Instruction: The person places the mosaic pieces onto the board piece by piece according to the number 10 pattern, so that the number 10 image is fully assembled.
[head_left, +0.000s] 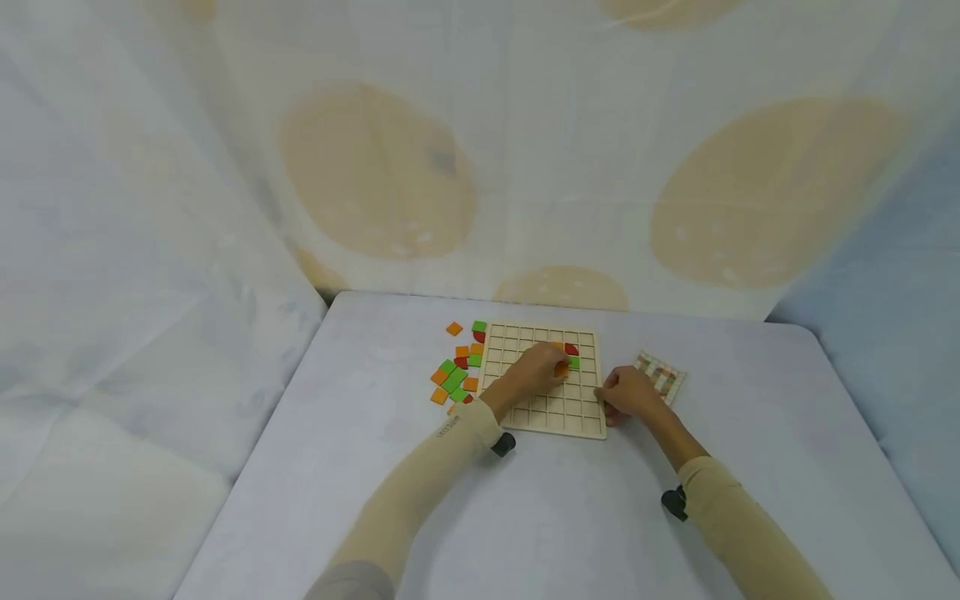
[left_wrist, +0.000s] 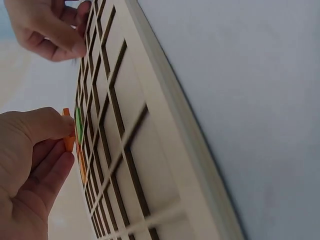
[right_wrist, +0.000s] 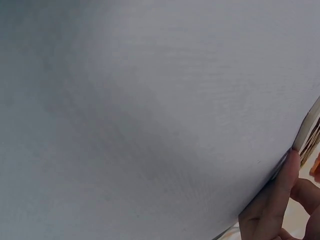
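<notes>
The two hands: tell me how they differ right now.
The left hand reaches over the middle of the wooden grid board and pinches an orange tile; the right hand holds no tile, its fingers curled on the board's right edge. The left hand works inside the grid, beside a green tile; the right hand stays at the rim. Both touch the board, and both arms wear beige sleeves.

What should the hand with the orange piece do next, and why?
Probably lower the orange tile flat into an open square of the grid board. The left hand pinches it just above the board, beside the green tile, while the right hand grips the board's edge.
</notes>
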